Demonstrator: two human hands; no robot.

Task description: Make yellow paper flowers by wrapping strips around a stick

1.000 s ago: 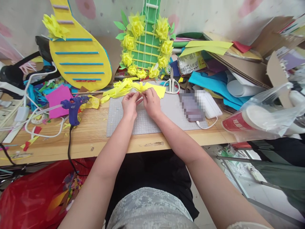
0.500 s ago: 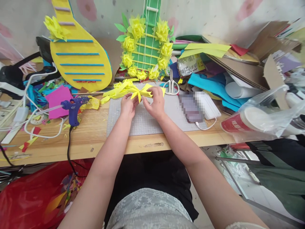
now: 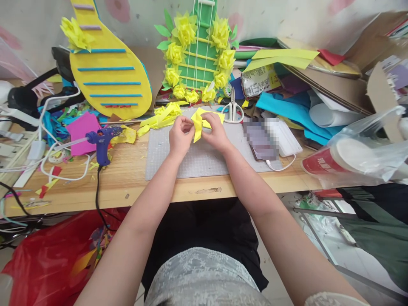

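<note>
Between my two hands, above the grey cutting mat [image 3: 197,163], is a folded piece of yellow paper [image 3: 197,124] with petal-like points. My left hand [image 3: 181,137] pinches its left side, fingers bent together. On the other side my right hand [image 3: 214,131] has thumb and fingers closed on the paper. Behind them lies a flat yellow sheet [image 3: 218,117], partly covered by the right fingers. A heap of yellow paper flowers and strips [image 3: 162,117] rests just beyond my left hand. White-handled scissors [image 3: 233,112] lie past the right hand.
A blue glue gun [image 3: 102,144] stands on the left with its cord hanging over the edge. Behind are a yellow cardboard instrument [image 3: 111,93] and a green one [image 3: 196,70] with yellow flowers. On the right are a phone [image 3: 259,140], power bank [image 3: 285,136] and bagged cup [image 3: 325,159].
The yellow paper has turned in my fingers, one point now hanging down and another standing up. The whole view has shifted slightly.
</note>
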